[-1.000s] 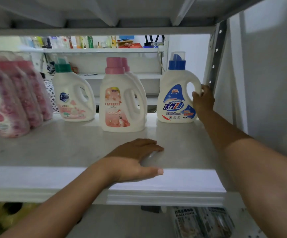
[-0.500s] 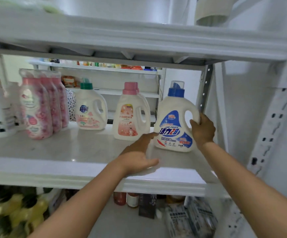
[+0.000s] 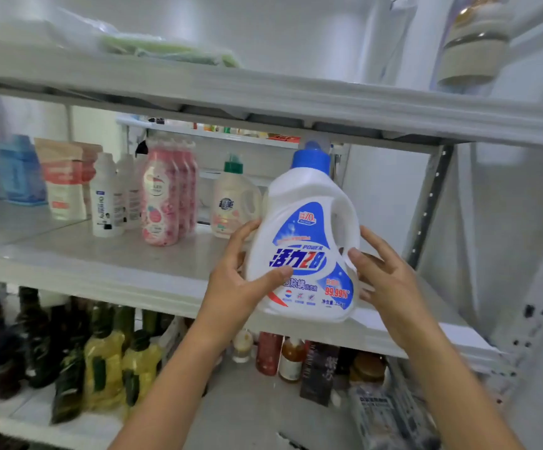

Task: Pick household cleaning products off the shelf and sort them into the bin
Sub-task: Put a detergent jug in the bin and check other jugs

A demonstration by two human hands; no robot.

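Note:
A white detergent jug with a blue cap and blue label (image 3: 309,241) is lifted just off the front edge of the middle shelf (image 3: 107,271). My left hand (image 3: 240,280) grips its left side, thumb across the label. My right hand (image 3: 383,274) holds the right side at the handle, thumb on the handle and fingers spread behind. A green-capped white jug (image 3: 232,203) stands on the shelf behind. The bin is not in view.
Pink bottles (image 3: 163,196), white bottles (image 3: 106,199) and pouches (image 3: 65,177) stand further left on the same shelf. An upper shelf (image 3: 296,95) runs just above the jug's cap. Oil and sauce bottles (image 3: 107,365) fill the lower shelf. A perforated upright (image 3: 426,206) stands at right.
The blue-capped jug came forward off the shelf and up toward me. My left hand left the shelf surface and took the jug's left side. The view pulled back and rose.

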